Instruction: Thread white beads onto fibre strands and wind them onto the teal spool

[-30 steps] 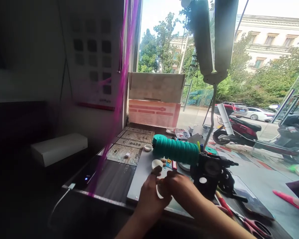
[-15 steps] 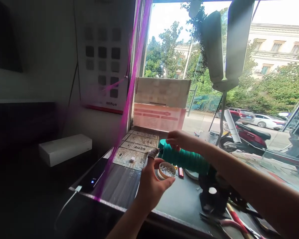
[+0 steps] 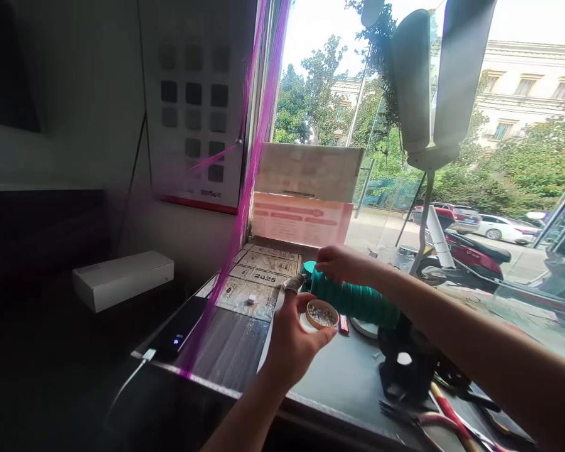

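My left hand (image 3: 292, 344) has its grip clamped around 1 small round tub (image 3: 319, 326) of whitish bits (image 3: 322, 313), above the desk (image 3: 332, 376) and near the teal roll (image 3: 358, 304). My right hand (image 3: 341, 264) is at the roll's left end, fingers curled; whether that grip is pinching anything, I cannot tell.

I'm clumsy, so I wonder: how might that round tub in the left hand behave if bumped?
The tub is probably light, small enough for the left hand to hold. The small pale pieces inside look loose and would likely spill if tipped, since the top is open. Being round, it might also roll on its side.
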A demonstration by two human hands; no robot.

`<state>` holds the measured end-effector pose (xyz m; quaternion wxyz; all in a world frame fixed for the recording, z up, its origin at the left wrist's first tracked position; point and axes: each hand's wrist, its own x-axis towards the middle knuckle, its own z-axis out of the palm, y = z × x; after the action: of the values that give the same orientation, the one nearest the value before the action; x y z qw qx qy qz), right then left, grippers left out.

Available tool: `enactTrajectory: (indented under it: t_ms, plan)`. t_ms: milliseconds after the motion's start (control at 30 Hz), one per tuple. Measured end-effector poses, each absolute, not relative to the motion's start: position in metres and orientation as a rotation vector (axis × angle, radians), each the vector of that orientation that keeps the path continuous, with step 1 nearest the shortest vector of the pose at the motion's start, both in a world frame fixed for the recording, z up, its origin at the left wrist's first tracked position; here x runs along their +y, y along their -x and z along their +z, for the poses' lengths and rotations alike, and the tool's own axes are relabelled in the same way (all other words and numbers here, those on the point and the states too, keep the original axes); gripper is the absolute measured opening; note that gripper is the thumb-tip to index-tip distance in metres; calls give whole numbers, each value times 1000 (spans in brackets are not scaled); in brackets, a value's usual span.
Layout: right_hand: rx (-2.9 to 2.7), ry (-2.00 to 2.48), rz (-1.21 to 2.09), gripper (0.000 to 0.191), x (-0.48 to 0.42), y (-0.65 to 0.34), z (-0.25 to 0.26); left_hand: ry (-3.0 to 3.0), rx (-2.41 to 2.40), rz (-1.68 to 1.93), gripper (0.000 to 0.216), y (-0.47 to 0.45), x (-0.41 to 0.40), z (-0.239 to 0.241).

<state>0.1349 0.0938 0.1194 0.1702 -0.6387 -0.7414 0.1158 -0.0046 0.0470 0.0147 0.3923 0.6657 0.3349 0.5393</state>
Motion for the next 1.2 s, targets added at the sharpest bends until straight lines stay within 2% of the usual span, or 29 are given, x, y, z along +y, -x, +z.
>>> enactTrajectory:
  t_ms: [467, 633, 833, 1200]
  plan:
    - [-2253, 1878, -165, 14, 58, -120, 135, -1694, 874, 1346, 46, 6, 43, 19]
    - [-2612, 1845, -203, 11, 34, -112, 117, -1712, 866, 1351, 42, 5, 44, 19]
    - [-2531, 1953, -301, 11, 36, -107, 95, -1743, 824, 1374, 39, 2, 40, 22]
    - [-2643, 1867, -366, 18, 36, -114, 102, -1728, 845, 1349, 40, 0, 42, 21]
